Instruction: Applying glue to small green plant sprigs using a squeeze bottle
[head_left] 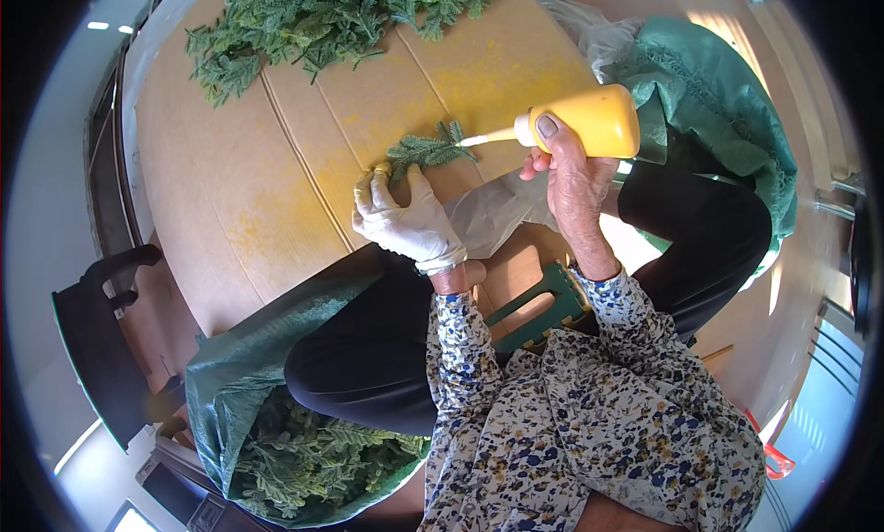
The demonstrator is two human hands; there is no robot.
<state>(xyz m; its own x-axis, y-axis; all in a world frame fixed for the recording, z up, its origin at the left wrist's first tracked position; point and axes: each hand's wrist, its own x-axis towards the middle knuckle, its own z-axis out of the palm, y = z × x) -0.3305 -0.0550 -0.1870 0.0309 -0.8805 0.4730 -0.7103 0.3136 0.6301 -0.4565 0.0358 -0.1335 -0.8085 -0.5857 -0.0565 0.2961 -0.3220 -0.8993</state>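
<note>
My left hand (405,219), in a white glove with yellow-stained fingertips, pinches the near end of a small green fir sprig (428,152) over the cardboard. My bare right hand (580,187) is wrapped round a yellow squeeze bottle (599,120), its thumb on the side near the neck. The bottle lies tilted nearly level. Its pale, narrow nozzle (488,138) points left, with the tip at the sprig's right-hand leaves; whether it touches them I cannot tell. The fingers under the bottle are partly hidden.
A cardboard sheet (221,178) dusted with yellow covers the work surface. A heap of green sprigs (322,21) lies at its far side. Green woven sacks stand at right (718,90) and lower left (216,375), the latter holding more sprigs. A dark chair (101,348) stands left.
</note>
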